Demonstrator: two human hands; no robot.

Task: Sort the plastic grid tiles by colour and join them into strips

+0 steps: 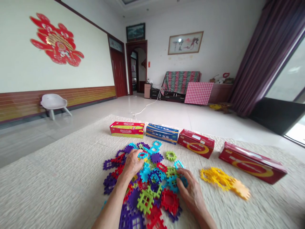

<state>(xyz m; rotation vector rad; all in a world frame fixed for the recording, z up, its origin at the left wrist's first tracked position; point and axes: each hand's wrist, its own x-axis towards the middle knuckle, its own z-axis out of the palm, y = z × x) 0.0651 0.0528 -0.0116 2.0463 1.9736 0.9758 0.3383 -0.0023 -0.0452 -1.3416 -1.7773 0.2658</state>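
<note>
A pile of interlocking plastic building pieces in purple, red, green and blue lies on the mat in front of me. My left hand [133, 163] reaches over the pile's upper left part, its fingers closed at a light blue piece [143, 155]. At the right edge, my right hand [192, 188] is curled round a blue piece [184, 181] that shows between thumb and fingers. A green square piece [145, 199] and a red square piece [170, 199] lie below, between my forearms. To the right of my right hand, several yellow pieces [218, 178] lie grouped apart.
Behind the pile stand a red and yellow box [127, 129], a blue box [162, 133] and two dark red boxes [195, 143]. All rest on a cream textured mat [64, 178]. Farther off are a white chair [54, 102], a trailing white cable [145, 106] and a purple curtain [264, 54].
</note>
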